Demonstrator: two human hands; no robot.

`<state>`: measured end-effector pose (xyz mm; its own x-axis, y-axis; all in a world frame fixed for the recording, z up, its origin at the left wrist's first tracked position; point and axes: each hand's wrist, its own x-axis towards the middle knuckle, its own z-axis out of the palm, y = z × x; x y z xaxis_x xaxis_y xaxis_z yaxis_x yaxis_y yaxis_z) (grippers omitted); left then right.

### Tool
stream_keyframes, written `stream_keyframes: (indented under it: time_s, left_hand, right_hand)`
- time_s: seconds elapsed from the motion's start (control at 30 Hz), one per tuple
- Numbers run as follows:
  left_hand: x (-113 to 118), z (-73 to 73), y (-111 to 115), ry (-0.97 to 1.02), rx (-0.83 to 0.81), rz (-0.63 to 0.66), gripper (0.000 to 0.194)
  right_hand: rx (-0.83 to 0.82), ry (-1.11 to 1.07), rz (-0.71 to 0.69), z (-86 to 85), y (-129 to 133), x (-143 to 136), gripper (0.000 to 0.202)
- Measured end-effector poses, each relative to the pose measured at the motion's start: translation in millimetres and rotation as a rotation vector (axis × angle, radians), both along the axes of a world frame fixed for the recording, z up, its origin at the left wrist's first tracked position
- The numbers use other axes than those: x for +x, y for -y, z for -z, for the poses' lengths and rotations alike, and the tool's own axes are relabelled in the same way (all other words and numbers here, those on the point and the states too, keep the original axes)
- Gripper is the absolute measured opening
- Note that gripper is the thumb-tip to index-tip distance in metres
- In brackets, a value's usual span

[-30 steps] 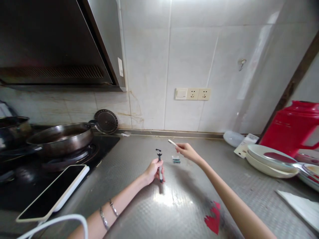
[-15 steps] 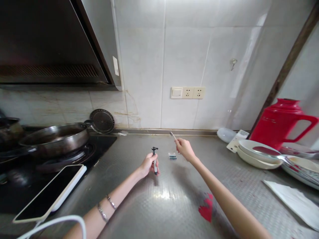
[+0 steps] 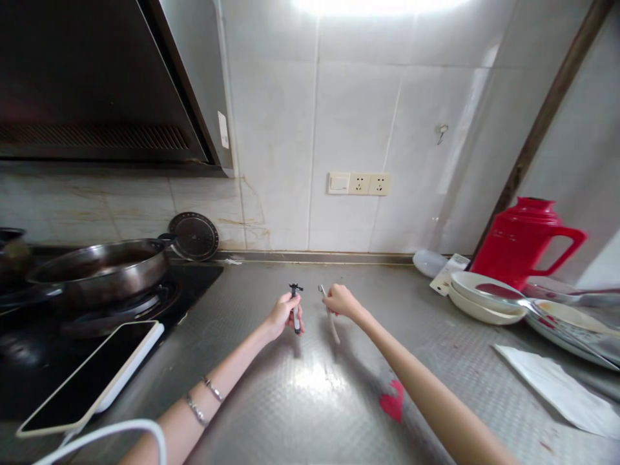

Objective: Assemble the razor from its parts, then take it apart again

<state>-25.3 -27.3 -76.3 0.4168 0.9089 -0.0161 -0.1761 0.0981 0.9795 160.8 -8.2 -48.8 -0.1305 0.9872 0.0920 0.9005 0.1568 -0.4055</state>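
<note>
My left hand [image 3: 283,315] is closed around a slim grey-and-black tool [image 3: 296,316] with a black crosswise head; it is held upright above the metal counter [image 3: 271,400]. Just to the right, my right hand [image 3: 341,301] pinches a thin pale stick [image 3: 335,330] with a small dark tip. The stick slants, tip up and tail toward me. Both hands are close together but apart. Too little detail shows to tell the exact kind of either tool.
To the left are a phone [image 3: 92,381] with a white cable, and a pan [image 3: 104,268] on the black stove. At right stand a red thermos jug [image 3: 523,239], stacked dishes [image 3: 484,310] and a white paper sheet [image 3: 557,387]. A red heart-shaped patch [image 3: 392,400] marks the counter.
My right hand has moved left and toward me, closer to my left hand, and its stick has swung more upright. The small clear case with blue contents no longer shows. The view has shifted slightly.
</note>
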Motion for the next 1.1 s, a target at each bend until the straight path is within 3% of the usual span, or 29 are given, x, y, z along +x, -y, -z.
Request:
stream_keyframes:
  time_s: [0.33, 0.73, 0.87, 1.0, 1.1]
  left_hand:
    - [0.2, -1.4, 0.8, 0.009, 0.029, 0.021, 0.026]
    - [0.9, -3.9, 3.0, 0.000, 0.025, 0.026, 0.023]
    - [0.7, -3.3, 3.0, -0.007, 0.025, 0.026, 0.023]
    - [0.7, -3.1, 3.4, -0.019, 0.033, 0.030, 0.024]
    - [1.3, -2.0, 3.9, -0.022, 0.035, 0.041, 0.024]
  right_hand:
    - [-0.081, 0.115, 0.003, 20.4, -17.6, -28.4, 0.027]
    - [-0.078, 0.159, 0.016, 32.4, -17.4, -30.1, 0.022]
    - [-0.033, 0.126, 0.023, 28.2, -18.6, -16.4, 0.026]
    - [0.042, 0.088, 0.025, 17.0, -24.9, 14.2, 0.026]
    - [0.084, 0.056, -0.048, 13.3, -28.4, 38.0, 0.023]
